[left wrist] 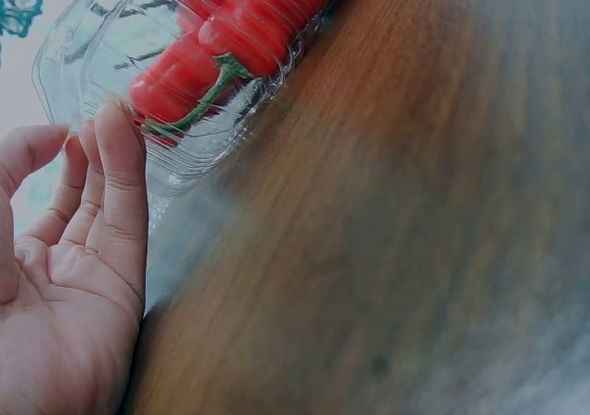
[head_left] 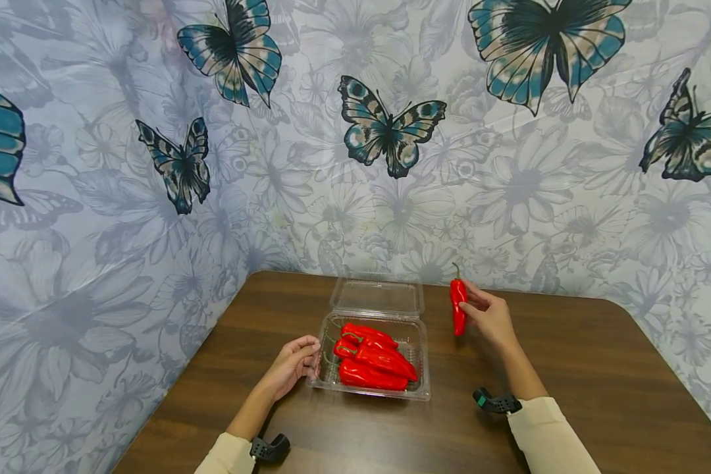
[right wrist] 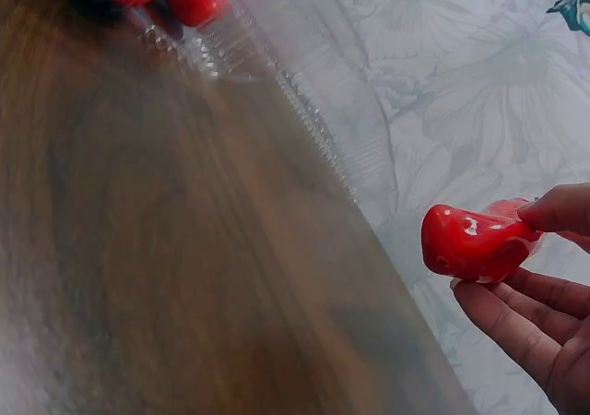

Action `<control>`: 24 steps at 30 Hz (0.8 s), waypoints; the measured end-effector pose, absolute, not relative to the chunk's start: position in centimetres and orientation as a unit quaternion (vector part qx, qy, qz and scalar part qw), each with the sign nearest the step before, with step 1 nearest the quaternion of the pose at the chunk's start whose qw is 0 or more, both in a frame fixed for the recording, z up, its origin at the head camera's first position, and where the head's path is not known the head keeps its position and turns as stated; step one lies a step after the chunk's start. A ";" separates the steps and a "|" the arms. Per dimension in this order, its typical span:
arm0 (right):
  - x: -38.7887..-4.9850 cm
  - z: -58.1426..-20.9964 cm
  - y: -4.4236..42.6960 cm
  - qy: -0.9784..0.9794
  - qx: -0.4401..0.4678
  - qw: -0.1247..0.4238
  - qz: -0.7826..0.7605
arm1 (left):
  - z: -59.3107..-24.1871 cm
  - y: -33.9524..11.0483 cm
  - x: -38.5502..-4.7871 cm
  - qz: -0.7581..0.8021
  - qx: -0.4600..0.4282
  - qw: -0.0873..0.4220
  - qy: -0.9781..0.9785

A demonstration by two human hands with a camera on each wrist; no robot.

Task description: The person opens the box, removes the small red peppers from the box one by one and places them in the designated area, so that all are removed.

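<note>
A clear plastic clamshell container (head_left: 422,388) lies on the table with several red peppers (head_left: 374,375) heaped inside, some with green stems. My left hand (head_left: 289,367) is at its left side, pinching the rim between thumb and fingertips. In the left wrist view, those fingers (left wrist: 122,161) meet the ribbed plastic wall close to a green stem. To the right of the container, my right hand (head_left: 493,321) pinches a single red pepper (head_left: 458,306), stem up, above the table. The right wrist view shows the tip of this pepper (right wrist: 475,244) between thumb and fingers.
The container's hinged lid (head_left: 379,296) is folded back toward the wall. Brown wood-grain table (head_left: 592,368) extends on both sides. Behind it hangs a pale floral backdrop (head_left: 308,217) with blue butterflies. Dark bands with camera mounts (head_left: 498,401) sit at both wrists.
</note>
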State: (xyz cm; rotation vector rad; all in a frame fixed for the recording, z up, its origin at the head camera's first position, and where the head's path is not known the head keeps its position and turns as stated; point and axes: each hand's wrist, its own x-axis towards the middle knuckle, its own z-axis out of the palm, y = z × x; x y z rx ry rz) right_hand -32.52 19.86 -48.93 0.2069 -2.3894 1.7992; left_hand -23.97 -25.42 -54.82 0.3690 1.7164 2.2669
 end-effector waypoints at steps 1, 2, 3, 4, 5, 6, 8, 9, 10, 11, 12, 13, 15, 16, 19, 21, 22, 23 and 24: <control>-32.5 -49.0 19.9 -0.798 0.065 0.070 0.595 | -54.8 -25.4 -24.0 0.783 0.128 0.137 0.593; -32.5 -49.2 20.0 -0.799 0.061 0.069 0.594 | -54.8 -25.4 -24.0 0.783 0.129 0.137 0.593; -32.5 -49.3 20.1 -0.800 0.059 0.067 0.593 | -54.8 -25.4 -24.0 0.783 0.129 0.138 0.593; -32.6 -49.4 20.1 -0.800 0.057 0.065 0.594 | -54.7 -25.5 -24.0 0.783 0.129 0.138 0.593; -32.6 -49.5 20.2 -0.801 0.057 0.063 0.593 | -54.7 -25.4 -24.0 0.783 0.127 0.137 0.593; -32.6 -49.5 20.3 -0.800 0.054 0.062 0.594 | -54.7 -25.5 -24.0 0.783 0.126 0.137 0.593; -32.7 -49.8 20.4 -0.799 0.055 0.056 0.596 | -54.7 -25.5 -24.1 0.783 0.127 0.137 0.593; -32.8 -49.9 20.4 -0.799 0.055 0.052 0.597 | -54.7 -25.5 -24.1 0.783 0.127 0.137 0.593; -32.8 -50.0 20.5 -0.800 0.054 0.048 0.596 | -54.7 -25.5 -24.1 0.782 0.127 0.137 0.594; -32.9 -50.2 20.5 -0.800 0.053 0.044 0.596 | -54.7 -25.5 -24.1 0.782 0.128 0.137 0.594; -33.0 -50.3 20.6 -0.800 0.051 0.040 0.597 | -54.7 -25.5 -24.1 0.782 0.129 0.138 0.594; -33.0 -50.5 20.6 -0.800 0.049 0.037 0.597 | -54.7 -25.5 -24.0 0.782 0.129 0.138 0.594; -33.1 -50.7 20.7 -0.801 0.044 0.034 0.597 | -54.7 -25.5 -24.0 0.783 0.127 0.139 0.593; -33.2 -50.8 20.8 -0.801 0.042 0.033 0.597 | -54.7 -25.5 -24.0 0.783 0.126 0.139 0.593; -33.2 -51.1 20.9 -0.800 0.039 0.035 0.598 | -54.7 -25.5 -24.0 0.784 0.125 0.139 0.592; -33.2 -51.2 20.9 -0.800 0.040 0.034 0.598 | -54.7 -25.5 -24.0 0.784 0.124 0.139 0.591; -33.2 -51.3 21.0 -0.800 0.041 0.032 0.598 | -54.7 -25.5 -24.0 0.785 0.123 0.139 0.591; -33.2 -51.4 21.0 -0.800 0.041 0.031 0.598 | -54.8 -25.5 -24.0 0.784 0.123 0.139 0.592; -33.2 -51.5 21.0 -0.800 0.041 0.028 0.599 | -54.8 -25.5 -24.0 0.784 0.122 0.139 0.592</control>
